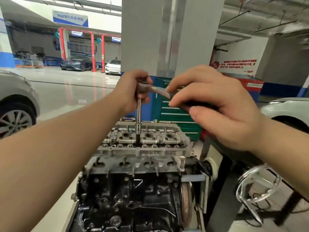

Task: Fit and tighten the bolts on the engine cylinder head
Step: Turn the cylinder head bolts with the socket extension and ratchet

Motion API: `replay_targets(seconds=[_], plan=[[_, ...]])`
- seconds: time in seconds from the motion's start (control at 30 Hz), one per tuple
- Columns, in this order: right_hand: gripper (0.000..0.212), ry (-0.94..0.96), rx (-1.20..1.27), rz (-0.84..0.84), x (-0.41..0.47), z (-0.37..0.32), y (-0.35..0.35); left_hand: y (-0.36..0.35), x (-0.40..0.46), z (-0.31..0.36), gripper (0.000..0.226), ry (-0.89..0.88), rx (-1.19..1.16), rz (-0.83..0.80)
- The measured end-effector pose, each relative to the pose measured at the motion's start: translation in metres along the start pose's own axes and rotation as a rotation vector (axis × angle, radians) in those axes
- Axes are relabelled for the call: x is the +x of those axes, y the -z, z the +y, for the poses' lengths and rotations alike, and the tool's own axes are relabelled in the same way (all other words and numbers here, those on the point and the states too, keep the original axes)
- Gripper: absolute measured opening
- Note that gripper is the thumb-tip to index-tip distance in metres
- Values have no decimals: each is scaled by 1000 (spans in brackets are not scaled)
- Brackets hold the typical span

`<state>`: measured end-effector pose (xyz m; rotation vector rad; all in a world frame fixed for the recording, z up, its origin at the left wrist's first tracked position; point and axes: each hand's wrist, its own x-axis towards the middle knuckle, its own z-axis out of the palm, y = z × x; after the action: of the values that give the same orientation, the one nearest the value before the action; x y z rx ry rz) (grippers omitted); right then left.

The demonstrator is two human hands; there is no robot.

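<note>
— Where's the cylinder head (143,144)?

— Low in the middle of the view, sitting on top of the dark engine block (130,195), with round bores showing along its upper face.

— And the tool?

— A ratchet wrench (151,89) with a long extension bar (138,114) standing upright. The bar's lower end drops into a recess of the cylinder head between two of the bores; I can't see the bolt itself down there.

— What are the hands doing?

— The left hand (132,91) is curled around the ratchet head at the top of the bar, gripping it. The right hand (215,104) wraps its fingers over the dark handle, thumb underneath, so it holds the handle, which points out to the right.

— Anything around?

— A green tool cabinet (177,114) stands behind the engine beside a grey pillar (167,34). A grey car (15,104) is at the left edge, a white car (289,109) at the right, and two more cars are parked far back near red lift posts (92,47).
</note>
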<state>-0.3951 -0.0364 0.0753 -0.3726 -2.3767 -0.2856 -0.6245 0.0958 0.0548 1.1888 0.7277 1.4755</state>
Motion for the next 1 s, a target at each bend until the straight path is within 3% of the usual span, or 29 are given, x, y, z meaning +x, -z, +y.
replay_targets(seconds=[0.13,0.33,0.53,0.83,0.9,1.0], plan=[[31,-152,-310,62,-30,51,25,1,1,-6,46,-68,-62,36],[41,-472,-590,-311,-3,109,-3,-9,0,-30,56,-141,32,83],[37,-436,-502,-415,74,122,-50,-3,-2,-50,78,-131,158,99],[41,-395,-171,-593,107,119,-54,5,-5,-73,70,-72,69,212],[40,-354,-291,-596,112,115,-54,4,-2,-73,71,-49,70,205],[25,-263,-703,-647,120,91,-73,3,1,-75,73,-66,128,205]])
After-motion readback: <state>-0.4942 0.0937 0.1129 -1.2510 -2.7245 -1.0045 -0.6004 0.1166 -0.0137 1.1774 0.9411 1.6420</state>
